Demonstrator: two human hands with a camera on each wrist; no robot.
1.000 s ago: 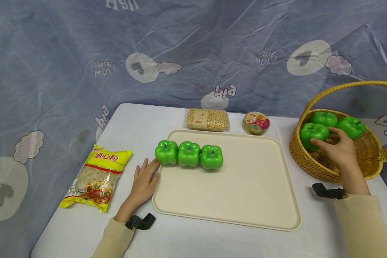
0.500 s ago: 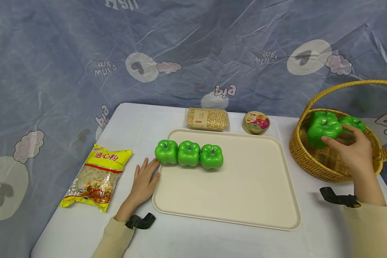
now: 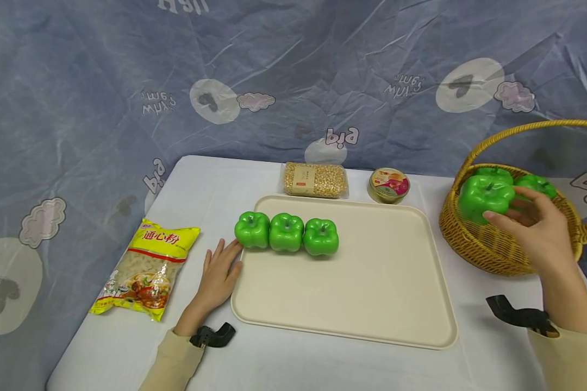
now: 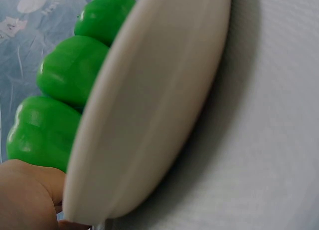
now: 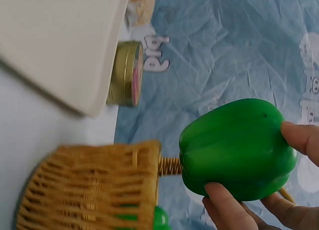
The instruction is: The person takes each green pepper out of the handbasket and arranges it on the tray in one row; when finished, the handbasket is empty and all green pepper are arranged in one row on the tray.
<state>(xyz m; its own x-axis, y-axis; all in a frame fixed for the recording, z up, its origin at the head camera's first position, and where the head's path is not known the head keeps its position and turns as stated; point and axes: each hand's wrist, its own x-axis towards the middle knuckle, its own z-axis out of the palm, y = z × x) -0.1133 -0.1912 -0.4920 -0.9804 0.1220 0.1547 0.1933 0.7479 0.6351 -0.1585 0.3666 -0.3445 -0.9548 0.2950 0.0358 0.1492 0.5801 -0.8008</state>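
My right hand point(image 3: 543, 228) holds a green bell pepper point(image 5: 237, 147) between thumb and fingers, raised over the wicker basket point(image 3: 484, 258). Two more green peppers sit in the basket, one at the back point(image 3: 494, 172) and one at the right point(image 3: 535, 185). On the beige tray point(image 3: 362, 293), three green peppers stand in a row near the upper left: the left one point(image 3: 252, 230), the middle one point(image 3: 286, 232) and the right one point(image 3: 321, 237). My left hand point(image 3: 218, 277) rests at the tray's left edge with fingers extended, fingertips right by the left pepper.
A yellow bag of pasta point(image 3: 147, 269) lies left of the tray. Behind the tray are a pack of corn kernels point(image 3: 315, 181) and a small round tin point(image 3: 389, 185). The basket's tall handle point(image 3: 523, 128) arches over its opening. A patterned grey-blue cloth point(image 3: 274, 81) hangs behind the table.
My right hand has lifted the front pepper up from inside the basket, moving first right, then slightly left. My left hand and the three peppers on the tray stay where they were.
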